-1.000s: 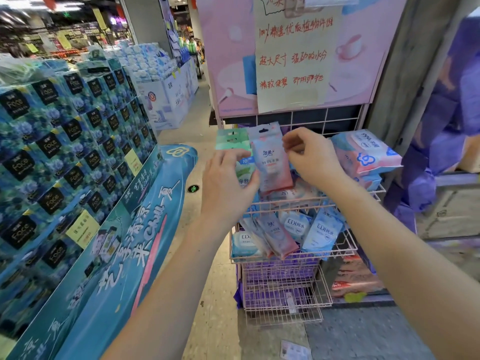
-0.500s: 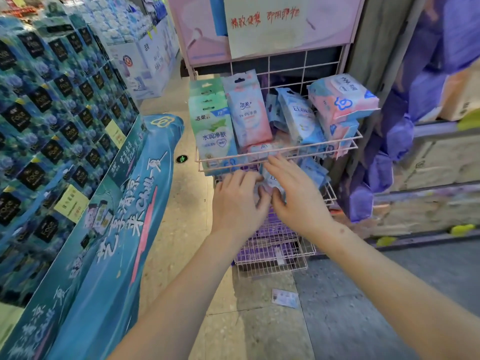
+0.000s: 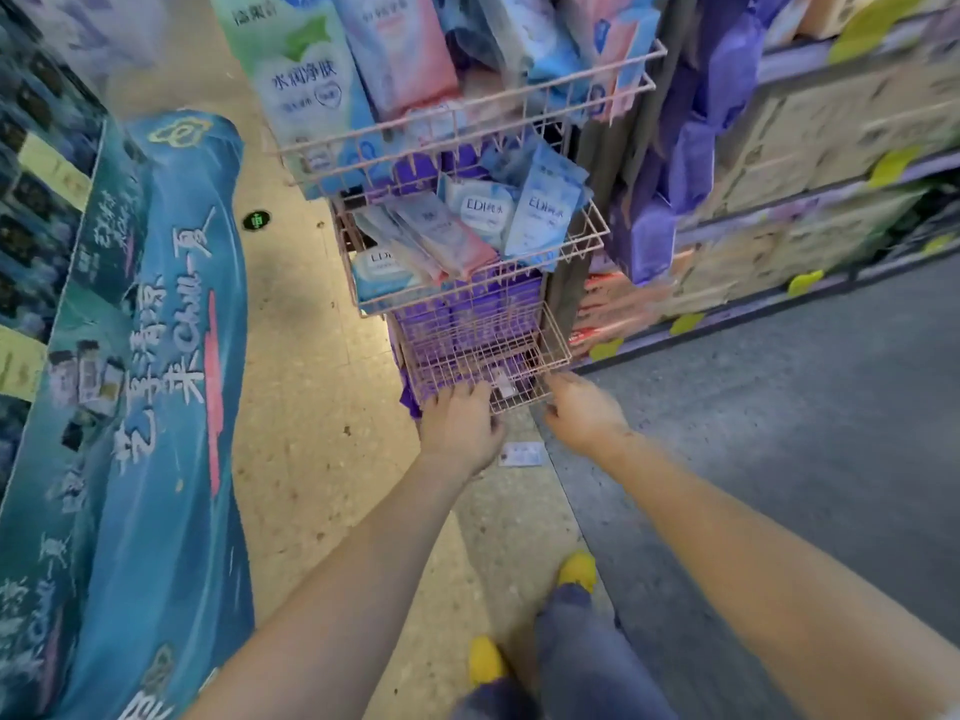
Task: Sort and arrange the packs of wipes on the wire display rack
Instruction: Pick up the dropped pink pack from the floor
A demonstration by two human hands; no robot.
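Note:
The pink wire display rack has three baskets. The top basket [image 3: 467, 122] holds a green pack [image 3: 306, 80], a pink pack [image 3: 400, 49] and blue packs. In the middle basket [image 3: 592, 226] lie blue EDI packs [image 3: 545, 205] and thin pink packs [image 3: 441, 236]. The bottom basket [image 3: 550, 345] shows purple packs [image 3: 467, 309] behind its wires. My left hand [image 3: 460, 428] curls its fingers over the bottom basket's front rim. My right hand [image 3: 582, 407] grips the rim at the front right corner.
A teal promotional stand [image 3: 145, 356] fills the left side. Shelving with boxed goods [image 3: 810, 148] and hanging purple packs [image 3: 691, 148] stands to the right. A small card [image 3: 522, 453] lies on the floor below the rack. My yellow shoes [image 3: 576, 569] are close to it.
Both hands let go of the pink pack in the top basket, dropped past the middle basket and now hold the bottom basket's front rim. The view tilted downward.

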